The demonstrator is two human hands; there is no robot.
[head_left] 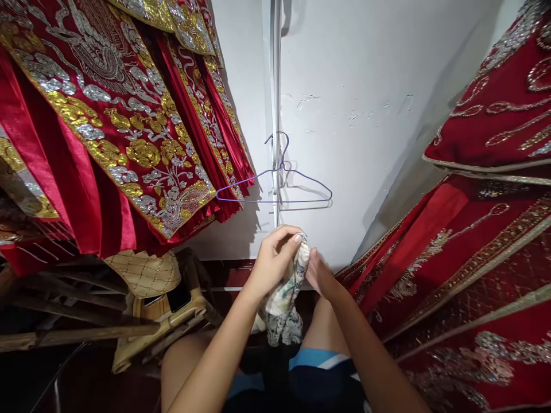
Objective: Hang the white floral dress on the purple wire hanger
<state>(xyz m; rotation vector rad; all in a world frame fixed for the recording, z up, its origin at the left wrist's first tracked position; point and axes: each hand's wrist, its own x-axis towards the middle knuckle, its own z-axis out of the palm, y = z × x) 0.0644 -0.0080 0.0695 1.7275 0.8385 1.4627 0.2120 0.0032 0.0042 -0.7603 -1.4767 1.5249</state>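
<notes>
A light patterned cloth (282,301) hangs bunched between my knees, its upper end raised in front of the wall. My left hand (275,255) pinches that upper end between thumb and fingers. On the other side, my right hand (321,274) is against or just beside the cloth's right edge; its fingers are partly hidden and slightly blurred. Above both hands, a purple wire hanger (275,201) with nothing on it hangs by the white vertical strip (272,74) on the wall.
Red embroidered garments hang at the left (142,152) and at the right (473,229). Low at the left stands a wooden chair (159,330) with a phone (178,298) on it. A white wall (353,74) rises ahead.
</notes>
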